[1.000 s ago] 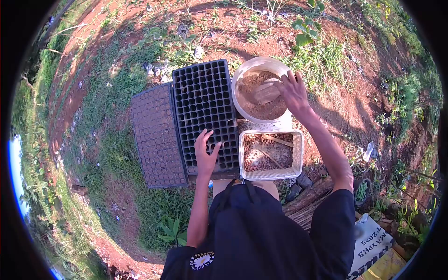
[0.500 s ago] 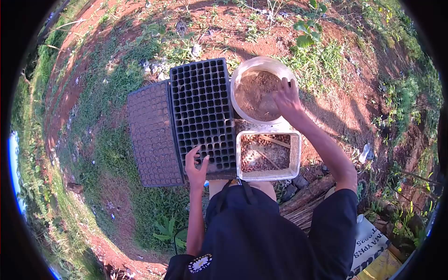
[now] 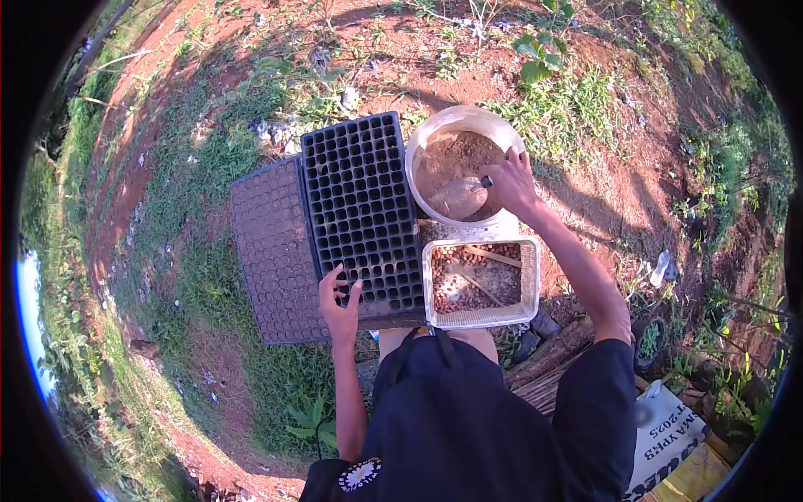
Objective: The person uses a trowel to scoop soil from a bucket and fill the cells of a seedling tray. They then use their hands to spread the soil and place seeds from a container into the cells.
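A black seedling tray [image 3: 361,209] with several empty cells lies on the ground in front of me. My left hand [image 3: 339,303] grips its near left corner. To its right stands a round pale bowl [image 3: 452,120] filled with brown soil. My right hand [image 3: 507,184] reaches into the bowl and holds a scoop [image 3: 460,197] heaped with soil. Below the bowl sits a white rectangular tub [image 3: 525,284] with brownish seeds and thin sticks in it.
A second black tray [image 3: 269,251] lies partly under the first, on its left. Grass and red earth surround the trays. Logs and bundled sticks [image 3: 552,356] lie near my right side, with a printed sack [image 3: 669,435] at the lower right.
My left hand slid from the tray's lower middle to its near left corner. My right hand dug into the soil and now lifts a loaded scoop. The tray shifted slightly.
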{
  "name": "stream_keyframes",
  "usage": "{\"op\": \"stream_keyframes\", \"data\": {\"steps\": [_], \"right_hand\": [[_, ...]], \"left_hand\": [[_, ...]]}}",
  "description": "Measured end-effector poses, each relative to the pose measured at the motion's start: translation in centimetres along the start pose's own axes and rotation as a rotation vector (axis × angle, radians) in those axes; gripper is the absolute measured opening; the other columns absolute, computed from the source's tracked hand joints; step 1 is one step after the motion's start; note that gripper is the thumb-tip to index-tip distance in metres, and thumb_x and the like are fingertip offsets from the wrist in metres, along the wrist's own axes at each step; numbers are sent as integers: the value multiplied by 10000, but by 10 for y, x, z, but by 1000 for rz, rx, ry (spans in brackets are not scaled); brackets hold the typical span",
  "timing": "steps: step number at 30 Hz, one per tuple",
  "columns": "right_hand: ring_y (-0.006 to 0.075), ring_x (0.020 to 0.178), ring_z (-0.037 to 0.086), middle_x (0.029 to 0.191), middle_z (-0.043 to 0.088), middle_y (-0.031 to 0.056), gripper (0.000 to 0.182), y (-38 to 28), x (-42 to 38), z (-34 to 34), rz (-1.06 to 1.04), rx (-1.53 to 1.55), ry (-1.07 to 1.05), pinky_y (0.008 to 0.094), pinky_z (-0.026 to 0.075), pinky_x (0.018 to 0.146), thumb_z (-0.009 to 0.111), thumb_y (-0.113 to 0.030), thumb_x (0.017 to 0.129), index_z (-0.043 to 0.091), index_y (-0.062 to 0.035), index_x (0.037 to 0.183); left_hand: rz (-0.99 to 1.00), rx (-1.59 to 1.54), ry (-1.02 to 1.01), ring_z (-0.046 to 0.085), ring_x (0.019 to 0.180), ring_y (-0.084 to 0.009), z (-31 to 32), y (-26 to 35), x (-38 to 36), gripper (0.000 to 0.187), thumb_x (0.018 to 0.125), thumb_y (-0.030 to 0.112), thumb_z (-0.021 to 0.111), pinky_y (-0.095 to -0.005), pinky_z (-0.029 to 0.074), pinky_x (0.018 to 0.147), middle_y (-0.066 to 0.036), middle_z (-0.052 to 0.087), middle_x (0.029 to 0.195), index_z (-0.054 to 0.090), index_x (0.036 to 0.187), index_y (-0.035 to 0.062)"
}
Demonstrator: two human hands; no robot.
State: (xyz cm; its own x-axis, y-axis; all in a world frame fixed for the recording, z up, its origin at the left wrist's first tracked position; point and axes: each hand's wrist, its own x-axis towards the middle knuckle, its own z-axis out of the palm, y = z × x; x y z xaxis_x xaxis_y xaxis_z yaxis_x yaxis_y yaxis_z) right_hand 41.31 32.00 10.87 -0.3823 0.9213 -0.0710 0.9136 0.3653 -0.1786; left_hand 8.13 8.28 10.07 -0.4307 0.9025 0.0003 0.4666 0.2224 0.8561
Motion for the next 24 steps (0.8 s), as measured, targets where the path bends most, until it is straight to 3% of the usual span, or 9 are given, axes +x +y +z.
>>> {"op": "stream_keyframes", "data": {"steps": [8, 11, 13, 14, 24], "right_hand": [[298, 1114, 511, 1000, 700, 47, 304, -2, -4, -26, 130, 83, -35, 445, 355, 967, 737, -83, 686, 772, -252, 937], [272, 1029, 573, 940, 723, 35, 304, 1, -5, -44, 190, 147, 4, 411, 404, 951, 781, -135, 677, 770, -276, 946], [250, 907, 646, 859, 737, 37, 321, 6, -4, -54, 299, 254, -115, 381, 480, 897, 822, -193, 676, 771, -284, 979], [245, 822, 689, 800, 734, 49, 334, 10, -7, -51, 269, 208, -46, 381, 530, 850, 834, -222, 689, 770, -287, 1010], [267, 778, 697, 836, 738, 86, 256, 4, -49, -86, 250, 154, 184, 400, 535, 766, 794, -199, 729, 772, -208, 983]], "left_hand": [[-22, -13, -27, 578, 946, -158, -7, -4, -2, 467, 863, 117, 751, -300, 448, 752, -65, 611, 1269, 597, 1301, 65], [-35, -22, -22, 581, 943, -153, -8, -7, -3, 468, 864, 121, 751, -297, 448, 755, -62, 612, 1277, 596, 1302, 66], [-52, -35, -16, 584, 938, -150, -10, -8, -3, 474, 863, 124, 753, -293, 448, 758, -61, 617, 1272, 594, 1306, 65], [-50, -38, -13, 584, 938, -150, -11, -9, -3, 474, 863, 124, 753, -293, 448, 758, -61, 617, 1272, 594, 1306, 65], [-46, -87, -23, 598, 911, -129, -25, -23, -11, 498, 882, 151, 745, -273, 462, 737, -91, 625, 1254, 569, 1341, 72]]}}
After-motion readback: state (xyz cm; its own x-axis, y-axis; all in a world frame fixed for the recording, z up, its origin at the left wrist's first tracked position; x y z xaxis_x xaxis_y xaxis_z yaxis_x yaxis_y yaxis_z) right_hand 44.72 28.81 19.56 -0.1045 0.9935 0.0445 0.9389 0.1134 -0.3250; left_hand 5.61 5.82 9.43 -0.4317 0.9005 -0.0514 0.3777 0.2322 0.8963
